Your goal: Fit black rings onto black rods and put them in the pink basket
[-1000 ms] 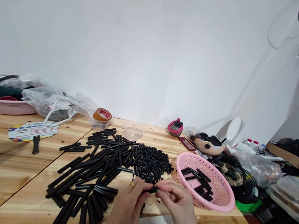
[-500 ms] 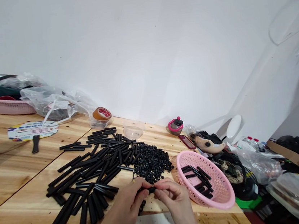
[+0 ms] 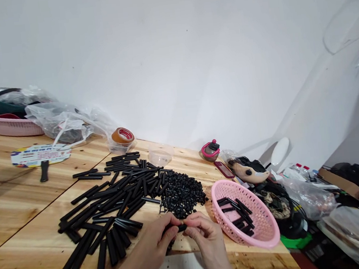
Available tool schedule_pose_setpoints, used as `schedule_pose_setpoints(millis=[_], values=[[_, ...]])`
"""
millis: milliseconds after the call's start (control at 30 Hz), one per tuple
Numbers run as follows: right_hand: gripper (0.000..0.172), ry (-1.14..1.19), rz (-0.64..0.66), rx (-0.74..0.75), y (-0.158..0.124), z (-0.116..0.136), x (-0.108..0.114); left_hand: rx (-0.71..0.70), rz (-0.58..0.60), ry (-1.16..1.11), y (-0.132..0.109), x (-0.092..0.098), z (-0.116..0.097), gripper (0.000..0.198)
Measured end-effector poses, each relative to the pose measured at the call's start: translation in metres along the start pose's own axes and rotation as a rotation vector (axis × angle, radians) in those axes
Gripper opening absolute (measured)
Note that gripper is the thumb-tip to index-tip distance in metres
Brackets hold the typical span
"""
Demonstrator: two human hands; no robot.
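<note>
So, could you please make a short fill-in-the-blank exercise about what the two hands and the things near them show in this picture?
1. The left hand and the right hand hold one short black piece ____ them.
2. The plastic basket to the right of the hands is ____.
3. Short black strips lie ____ this basket.
4. The heap of tiny black pieces lies to the ____ of the long black rods.

Missing words: between; pink; inside; right.
</note>
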State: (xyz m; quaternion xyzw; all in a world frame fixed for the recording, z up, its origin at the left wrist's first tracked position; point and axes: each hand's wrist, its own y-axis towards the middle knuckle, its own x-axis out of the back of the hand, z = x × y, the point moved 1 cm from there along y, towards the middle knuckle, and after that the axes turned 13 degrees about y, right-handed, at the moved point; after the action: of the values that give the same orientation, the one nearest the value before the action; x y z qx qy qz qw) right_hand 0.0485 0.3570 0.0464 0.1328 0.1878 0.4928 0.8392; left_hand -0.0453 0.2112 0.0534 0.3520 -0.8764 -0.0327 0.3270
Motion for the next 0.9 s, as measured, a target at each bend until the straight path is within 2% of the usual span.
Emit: schedule_pose_setpoints(millis=[133, 267, 367, 433, 567, 633, 700, 733, 833, 900], values=[[0.014, 0.015, -0.054, -0.047, 0.004, -0.002, -0.001, 0.066, 0.063, -0.174, 0.008, 0.006, 0.001, 0.023], [0.024, 0.141, -0.145, -0.079, 0.006, -0.004, -0.003, 0.116, -0.03, -0.394, 0.014, 0.012, -0.005, 0.025], [0.029, 0.219, -0.169, -0.086, 0.004, -0.005, -0.006, 0.127, -0.098, -0.477, 0.016, 0.012, -0.013, 0.029], [0.032, 0.256, -0.145, -0.105, 0.002, -0.006, -0.009, 0.134, -0.137, -0.482, 0.017, 0.012, -0.021, 0.031], [0.031, 0.258, 0.005, -0.192, 0.001, 0.001, -0.012, 0.104, -0.184, -0.39, 0.019, 0.014, -0.039, 0.03], [0.032, 0.234, 0.029, -0.174, 0.002, 0.011, -0.007, 0.096, -0.163, -0.341, 0.018, 0.015, -0.043, 0.033], [0.04, 0.221, 0.004, -0.121, 0.004, 0.023, -0.001, 0.093, -0.091, -0.314, 0.015, 0.012, -0.043, 0.035], [0.044, 0.209, 0.032, -0.113, 0.003, 0.028, 0.0, 0.092, -0.044, -0.307, 0.013, 0.01, -0.042, 0.034], [0.05, 0.163, 0.147, -0.148, -0.005, 0.039, -0.002, 0.095, 0.062, -0.293, 0.002, 0.003, -0.042, 0.028], [0.049, 0.109, 0.142, -0.159, -0.015, 0.044, -0.007, 0.075, 0.068, -0.223, -0.006, 0.001, -0.047, 0.024]])
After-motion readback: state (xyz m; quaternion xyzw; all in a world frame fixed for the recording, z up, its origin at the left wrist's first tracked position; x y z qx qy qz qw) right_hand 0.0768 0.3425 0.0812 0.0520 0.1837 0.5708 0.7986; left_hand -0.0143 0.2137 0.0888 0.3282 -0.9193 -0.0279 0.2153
